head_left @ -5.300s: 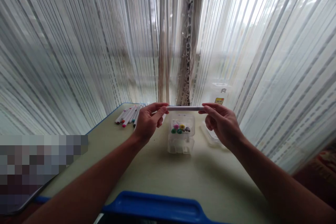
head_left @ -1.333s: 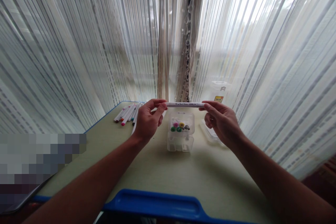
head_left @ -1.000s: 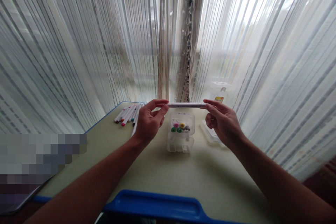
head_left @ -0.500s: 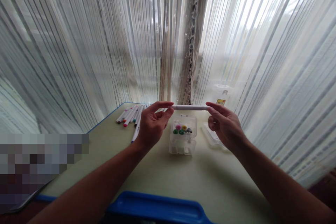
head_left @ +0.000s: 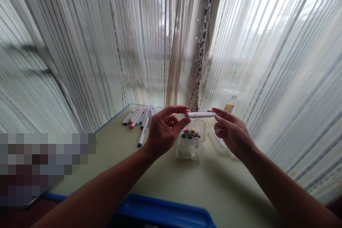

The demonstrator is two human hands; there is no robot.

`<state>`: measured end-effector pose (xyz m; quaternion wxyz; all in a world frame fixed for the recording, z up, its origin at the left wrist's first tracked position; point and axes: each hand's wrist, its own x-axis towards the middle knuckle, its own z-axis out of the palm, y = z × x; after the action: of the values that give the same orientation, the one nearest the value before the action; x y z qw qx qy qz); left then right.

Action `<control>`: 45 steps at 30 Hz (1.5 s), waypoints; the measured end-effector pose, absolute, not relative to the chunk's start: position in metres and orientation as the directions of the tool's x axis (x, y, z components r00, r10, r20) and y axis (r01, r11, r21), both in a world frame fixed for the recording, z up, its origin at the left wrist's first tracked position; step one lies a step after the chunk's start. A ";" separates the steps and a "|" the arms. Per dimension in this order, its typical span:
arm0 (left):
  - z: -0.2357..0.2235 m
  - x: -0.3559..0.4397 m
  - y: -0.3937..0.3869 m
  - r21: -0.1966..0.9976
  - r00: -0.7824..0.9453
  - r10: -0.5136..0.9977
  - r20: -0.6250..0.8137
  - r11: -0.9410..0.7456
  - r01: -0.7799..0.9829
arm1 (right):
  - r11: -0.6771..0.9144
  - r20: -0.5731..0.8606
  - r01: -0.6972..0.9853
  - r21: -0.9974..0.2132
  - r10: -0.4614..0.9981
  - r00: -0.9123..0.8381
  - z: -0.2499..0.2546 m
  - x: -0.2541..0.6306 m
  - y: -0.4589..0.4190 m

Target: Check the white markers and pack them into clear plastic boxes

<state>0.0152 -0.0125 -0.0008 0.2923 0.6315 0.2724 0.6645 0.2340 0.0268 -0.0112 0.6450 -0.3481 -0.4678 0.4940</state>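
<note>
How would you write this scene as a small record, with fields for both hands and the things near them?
Right hand: pinches one end of a white pen
Left hand: fingers at the pen's other end; firmness unclear
Pen: roughly level, raised above the table
Clear case: open, small coloured pieces inside
Other pens: grouped, left of the left hand
Background: striped curtain

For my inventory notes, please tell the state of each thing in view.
Pen: raised, nearly level
Right hand: pinching pen
Left hand: at pen's other end, grip unclear
Markers: lying, piled
Box: open, pieces inside
Case: lying, partly hidden
Container: upright
Curtain: hanging
</note>
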 end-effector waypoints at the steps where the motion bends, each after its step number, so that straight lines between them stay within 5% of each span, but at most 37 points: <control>1: 0.000 0.015 -0.013 0.729 -0.026 0.731 0.682 -0.683 -0.050 | 0.264 0.256 -0.309 -0.913 0.964 0.068 -0.011 0.234 0.027; 17: 0.008 0.019 -0.019 0.790 0.078 0.813 0.577 -0.531 -0.307 | 0.183 0.183 -0.292 -0.939 0.983 0.026 -0.007 0.229 0.019; 45: 0.003 0.014 -0.015 0.838 0.219 0.850 0.480 -0.369 -0.402 | 0.284 0.267 -0.351 -0.892 0.959 0.096 -0.011 0.230 0.027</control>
<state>0.0140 -0.0146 0.0026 0.5269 0.5761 0.1942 0.5940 0.2302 0.0270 -0.0109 0.6603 -0.3348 -0.4537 0.4961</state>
